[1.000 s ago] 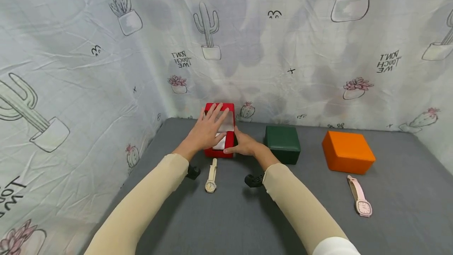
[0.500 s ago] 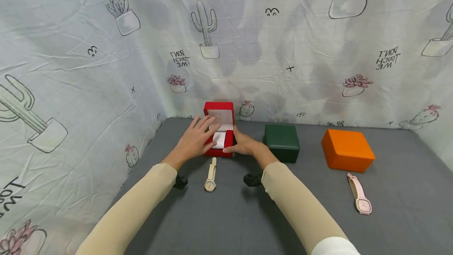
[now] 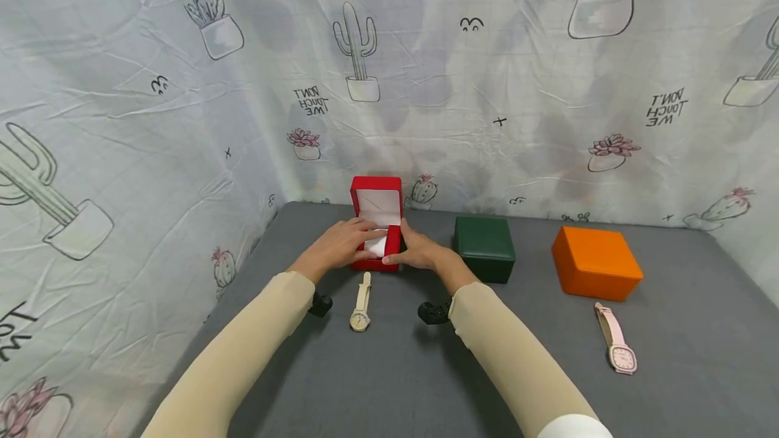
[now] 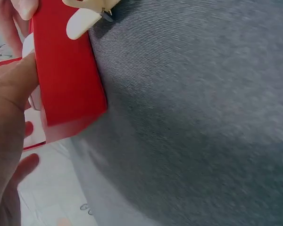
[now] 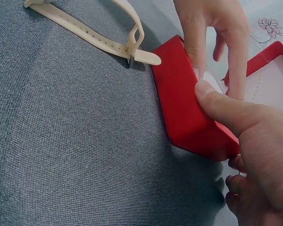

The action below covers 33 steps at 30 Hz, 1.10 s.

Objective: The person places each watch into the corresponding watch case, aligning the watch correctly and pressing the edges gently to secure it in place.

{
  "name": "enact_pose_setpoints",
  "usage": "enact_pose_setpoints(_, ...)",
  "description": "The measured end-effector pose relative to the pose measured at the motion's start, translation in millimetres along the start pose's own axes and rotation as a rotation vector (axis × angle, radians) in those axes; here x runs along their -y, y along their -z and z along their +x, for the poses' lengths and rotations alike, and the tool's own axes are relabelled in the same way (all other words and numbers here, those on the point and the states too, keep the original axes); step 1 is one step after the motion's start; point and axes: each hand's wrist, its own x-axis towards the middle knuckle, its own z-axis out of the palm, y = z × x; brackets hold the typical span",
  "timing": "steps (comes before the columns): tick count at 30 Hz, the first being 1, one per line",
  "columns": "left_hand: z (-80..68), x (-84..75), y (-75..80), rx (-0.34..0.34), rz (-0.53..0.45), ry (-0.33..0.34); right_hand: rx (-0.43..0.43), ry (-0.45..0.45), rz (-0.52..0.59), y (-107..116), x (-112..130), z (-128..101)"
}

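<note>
The red watch box (image 3: pixel 377 235) sits at the back of the gray table (image 3: pixel 389 370), by the cactus cloth wall (image 3: pixel 182 120), and its lid stands open. The right hand (image 3: pixel 420 252) holds the box at its right front corner, thumb pressed on the rim and the other fingers curled beside it. The left hand (image 3: pixel 337 243) lies over the left side with fingers nearly straight, tips reaching to the white cushion (image 3: pixel 379 245) inside (it looks like it touches it, but I cannot be sure).

The cream watch (image 3: pixel 361 303) lies just in front of the box, its strap tip touching the box wall.

To do this step well, I think the right hand should keep the box steady so it does not slide. The left fingers should pull the cushion gently, so the lid stays up.
</note>
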Motion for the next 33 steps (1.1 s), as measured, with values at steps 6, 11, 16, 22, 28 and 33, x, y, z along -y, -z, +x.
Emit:
enact_pose_setpoints(6, 6.2, -0.4, -0.2, 0.059, -0.044, 0.021, 0.011, -0.004, 0.021, 0, 0, -1)
enact_pose_setpoints(11, 6.7, 0.0, -7.1, -0.001, -0.083, -0.014, 0.011, -0.017, 0.012, 0, -3, -2)
enact_pose_setpoints(16, 0.8, 0.2, -13.8, -0.112, -0.096, -0.063, 0.018, -0.035, 0.008, -3, -6, -1)
enact_pose_setpoints(22, -4.9, -2.0, -12.7, -0.232, -0.171, -0.113, -0.018, -0.033, -0.035, -5, -8, 0)
enact_pose_setpoints(28, -12.4, -5.4, -7.1, -0.274, -0.267, -0.016, -0.091, -0.005, -0.064, -7, -9, -3)
enact_pose_setpoints(33, -20.7, -8.7, -0.9, -0.333, -0.336, 0.043, -0.152, 0.015, -0.070, -11, -8, -6)
